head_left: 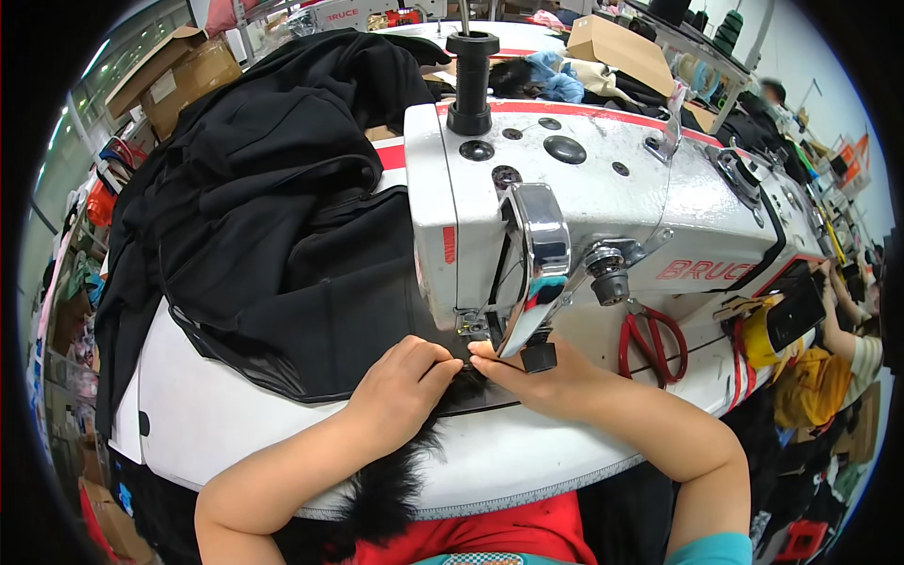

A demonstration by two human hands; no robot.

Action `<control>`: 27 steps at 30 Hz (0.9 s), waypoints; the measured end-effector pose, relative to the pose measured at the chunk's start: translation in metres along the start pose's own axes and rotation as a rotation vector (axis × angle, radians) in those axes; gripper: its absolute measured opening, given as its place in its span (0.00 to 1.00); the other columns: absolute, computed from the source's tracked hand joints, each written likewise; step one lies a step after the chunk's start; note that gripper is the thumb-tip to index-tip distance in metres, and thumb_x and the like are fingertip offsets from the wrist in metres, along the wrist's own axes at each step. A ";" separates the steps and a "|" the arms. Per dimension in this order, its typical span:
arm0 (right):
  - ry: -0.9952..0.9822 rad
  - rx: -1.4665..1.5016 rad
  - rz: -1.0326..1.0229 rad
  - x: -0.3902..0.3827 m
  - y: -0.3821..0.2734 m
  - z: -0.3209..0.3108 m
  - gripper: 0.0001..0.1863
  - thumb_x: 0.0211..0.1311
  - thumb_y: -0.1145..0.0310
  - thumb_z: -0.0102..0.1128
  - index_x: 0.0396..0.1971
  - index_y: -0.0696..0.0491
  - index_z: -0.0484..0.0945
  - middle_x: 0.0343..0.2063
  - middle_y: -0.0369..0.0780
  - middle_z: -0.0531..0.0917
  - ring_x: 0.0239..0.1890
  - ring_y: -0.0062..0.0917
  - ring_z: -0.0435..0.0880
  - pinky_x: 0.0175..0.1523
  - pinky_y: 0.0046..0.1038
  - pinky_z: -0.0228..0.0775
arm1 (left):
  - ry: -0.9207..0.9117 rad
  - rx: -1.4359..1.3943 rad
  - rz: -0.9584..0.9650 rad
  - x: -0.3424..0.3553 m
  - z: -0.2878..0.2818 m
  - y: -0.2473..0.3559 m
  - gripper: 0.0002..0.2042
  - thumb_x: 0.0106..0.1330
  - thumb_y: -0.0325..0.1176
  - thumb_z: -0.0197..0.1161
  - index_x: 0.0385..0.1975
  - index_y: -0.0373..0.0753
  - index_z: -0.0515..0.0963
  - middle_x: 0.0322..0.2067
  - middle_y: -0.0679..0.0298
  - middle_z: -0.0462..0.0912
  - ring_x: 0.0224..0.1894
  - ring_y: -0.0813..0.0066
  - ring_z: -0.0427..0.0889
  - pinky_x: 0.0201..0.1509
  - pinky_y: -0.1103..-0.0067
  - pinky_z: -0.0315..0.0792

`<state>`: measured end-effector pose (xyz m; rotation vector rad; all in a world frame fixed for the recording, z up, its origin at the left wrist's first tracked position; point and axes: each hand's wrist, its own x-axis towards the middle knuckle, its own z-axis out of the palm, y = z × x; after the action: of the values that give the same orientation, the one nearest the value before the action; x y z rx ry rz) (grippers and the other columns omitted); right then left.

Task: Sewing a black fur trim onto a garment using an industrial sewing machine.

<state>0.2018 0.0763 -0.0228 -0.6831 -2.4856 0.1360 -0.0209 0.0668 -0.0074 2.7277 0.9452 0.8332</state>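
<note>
My left hand (407,379) and my right hand (529,374) press their fingertips together on black fabric (282,273) right in front of the needle and presser foot (468,327) of a white industrial sewing machine (584,207). Both hands pinch the cloth's edge flat on the white table (235,414). A strip of black fur trim (391,485) runs from under my hands down over the table's front edge. The rest of the black garment is heaped on the left and behind the machine.
Red-handled scissors (652,341) lie on the machine bed to the right of my right hand. Cardboard boxes (179,75) stand at the back left. Another person (847,348) works at the far right among coloured cloth.
</note>
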 end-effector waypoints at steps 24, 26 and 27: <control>0.205 0.111 0.178 0.000 0.026 0.028 0.02 0.37 0.73 0.57 0.14 0.55 0.74 0.16 0.38 0.73 0.23 0.30 0.75 0.30 0.32 0.68 | -0.044 0.167 0.001 0.012 0.006 -0.025 0.10 0.50 0.25 0.57 0.33 0.35 0.75 0.26 0.61 0.67 0.33 0.65 0.70 0.35 0.75 0.69; 0.211 0.142 0.186 0.001 0.027 0.028 0.01 0.36 0.74 0.57 0.14 0.54 0.74 0.15 0.38 0.73 0.23 0.29 0.75 0.29 0.32 0.68 | -0.043 0.156 0.004 0.012 0.005 -0.024 0.10 0.49 0.25 0.57 0.33 0.34 0.75 0.26 0.61 0.68 0.33 0.65 0.70 0.35 0.75 0.69; 0.204 0.137 0.185 0.002 0.027 0.028 0.01 0.35 0.74 0.57 0.13 0.54 0.74 0.15 0.38 0.73 0.22 0.29 0.75 0.29 0.32 0.68 | -0.045 0.160 0.007 0.012 0.004 -0.024 0.10 0.49 0.25 0.57 0.33 0.34 0.75 0.26 0.61 0.67 0.33 0.65 0.70 0.35 0.75 0.69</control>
<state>0.1974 0.1016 -0.0513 -0.8243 -2.1953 0.2883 -0.0234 0.0932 -0.0128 2.8722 1.0352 0.7227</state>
